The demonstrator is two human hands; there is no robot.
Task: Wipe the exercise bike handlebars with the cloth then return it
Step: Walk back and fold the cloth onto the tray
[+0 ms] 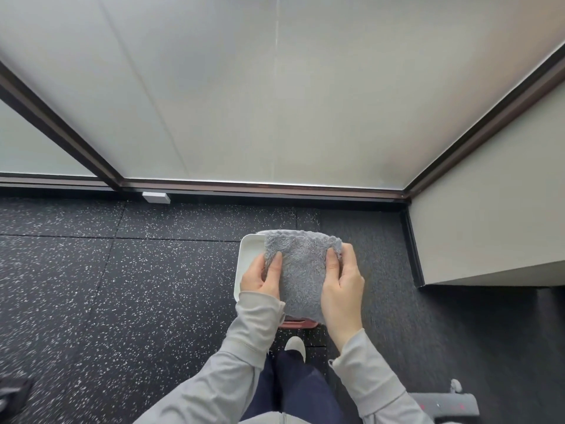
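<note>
A grey cloth is gripped at its sides by the left hand and right hand, lower centre of the frame. A white tray is partly covered beneath it.

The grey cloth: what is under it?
Under the grey cloth, held by both hands, sits a white tray with a pink edge below. Anything inside the tray is hidden.

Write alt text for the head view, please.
Both hands, left hand and right hand, hold a fluffy grey folded cloth over a white rectangular plastic tray above black speckled rubber flooring, facing a frosted glass wall.
</note>
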